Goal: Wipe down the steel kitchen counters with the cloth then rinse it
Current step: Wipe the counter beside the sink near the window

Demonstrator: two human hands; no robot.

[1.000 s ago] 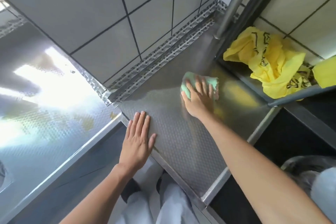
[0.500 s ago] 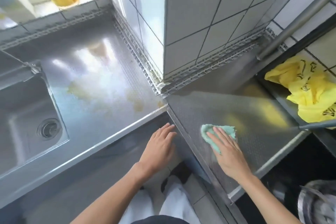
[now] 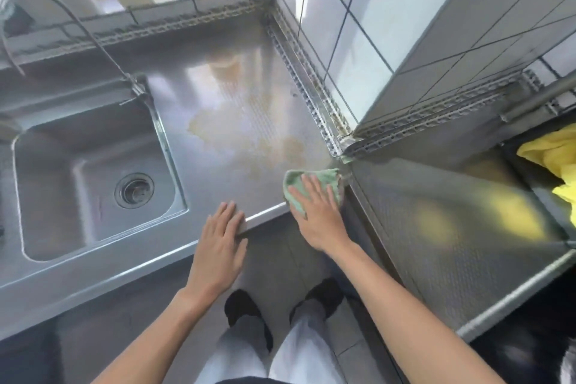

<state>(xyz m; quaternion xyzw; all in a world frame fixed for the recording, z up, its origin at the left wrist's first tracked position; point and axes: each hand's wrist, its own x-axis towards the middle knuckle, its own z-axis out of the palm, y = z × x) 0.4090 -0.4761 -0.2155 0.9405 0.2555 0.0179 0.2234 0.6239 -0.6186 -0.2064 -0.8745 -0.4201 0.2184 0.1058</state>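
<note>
My right hand [image 3: 318, 212] is pressing flat, fingers [image 3: 308, 188] straight and spread, on the green cloth [image 3: 296, 179], which is lying under them at the near right corner of the steel worktop [image 3: 237, 97]. My left hand [image 3: 219, 243] is resting open-palmed on the near edge. I am seeing yellowish stains [image 3: 218, 121] just beyond the cloth and the sink [image 3: 93, 178] to the left.

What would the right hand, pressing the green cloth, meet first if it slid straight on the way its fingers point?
The right hand points up-counter over the green cloth. It would likely cross the yellowish stain first, then the perforated strip under the tiled wall.
</note>
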